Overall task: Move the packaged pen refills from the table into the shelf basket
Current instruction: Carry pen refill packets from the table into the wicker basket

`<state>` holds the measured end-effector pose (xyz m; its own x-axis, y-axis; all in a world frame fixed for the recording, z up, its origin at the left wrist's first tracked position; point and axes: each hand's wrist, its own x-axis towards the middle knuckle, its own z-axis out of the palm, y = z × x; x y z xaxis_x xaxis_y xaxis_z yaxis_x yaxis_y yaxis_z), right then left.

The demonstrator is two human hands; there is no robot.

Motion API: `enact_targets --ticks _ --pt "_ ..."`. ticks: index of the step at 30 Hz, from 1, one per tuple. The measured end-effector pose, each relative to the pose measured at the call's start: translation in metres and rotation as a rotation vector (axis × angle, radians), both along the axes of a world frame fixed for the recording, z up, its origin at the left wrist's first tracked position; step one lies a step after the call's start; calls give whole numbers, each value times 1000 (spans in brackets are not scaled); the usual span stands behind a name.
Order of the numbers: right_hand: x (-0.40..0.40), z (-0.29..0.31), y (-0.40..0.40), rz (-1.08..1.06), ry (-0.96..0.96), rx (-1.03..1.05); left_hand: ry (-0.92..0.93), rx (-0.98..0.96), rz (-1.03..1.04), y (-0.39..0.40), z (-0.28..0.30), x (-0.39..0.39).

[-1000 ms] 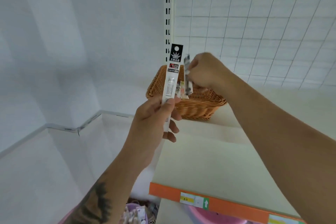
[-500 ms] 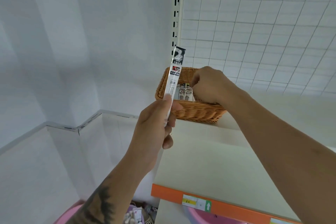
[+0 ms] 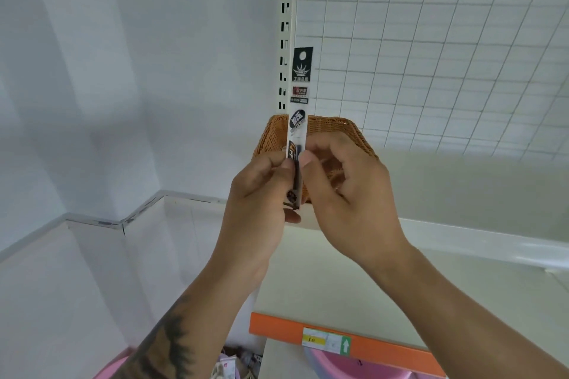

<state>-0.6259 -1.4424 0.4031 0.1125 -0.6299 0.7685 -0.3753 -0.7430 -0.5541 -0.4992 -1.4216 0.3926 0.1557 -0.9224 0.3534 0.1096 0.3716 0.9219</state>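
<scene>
Currently: Refill Pack Held Upright in Front of the Shelf Basket

Both hands meet on one packaged pen refill (image 3: 298,120), a long, narrow clear sleeve with a black header card at the top. The pack stands nearly vertical, in the air, in front of the wicker basket (image 3: 341,131) and above the shelf (image 3: 354,271). The left hand (image 3: 261,194) grips the lower part of the pack, thumb against its front face and fingers curled behind. The right hand (image 3: 354,188) pinches the same pack from the other side, thumb tip touching its right edge just above the left thumb, the other fingers loosely bent.

Containers:
- The basket sits on the shelf against the slotted upright (image 3: 286,24) and the white wire grid panel (image 3: 431,55). Its inner walls show at the back rim; its contents cannot be made out, because the hands and the pack cover the opening.
- A pink basin (image 3: 354,368) lies below the shelf's orange edge strip (image 3: 385,344), cut off by the frame edge.

Hidden or unclear:
- The pack's bottom end is covered by the left hand.
- Print on the header card is too small to read.
- Small packaged items (image 3: 231,366) at the bottom edge are blurred and cropped.
</scene>
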Motion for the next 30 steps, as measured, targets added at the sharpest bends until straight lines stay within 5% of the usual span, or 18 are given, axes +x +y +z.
enact_targets --ticks 6,10,14,20,25,30 --pt "-8 15 -2 20 -51 101 -331 -265 218 -1 -1 0" --pt "-12 47 -16 36 -158 305 -826 -410 602 -12 -20 16" --pt "-10 71 -50 -23 -163 556 -1182 -260 567 -23 -42 28" --pt "7 59 -122 -327 225 671 -1240 -204 510 -24 -51 40" --pt "16 49 -130 -379 722 778 -1240 -232 460 -26 -54 46" --pt "27 46 -133 -452 852 725 -1193 -241 420 -33 -64 45"
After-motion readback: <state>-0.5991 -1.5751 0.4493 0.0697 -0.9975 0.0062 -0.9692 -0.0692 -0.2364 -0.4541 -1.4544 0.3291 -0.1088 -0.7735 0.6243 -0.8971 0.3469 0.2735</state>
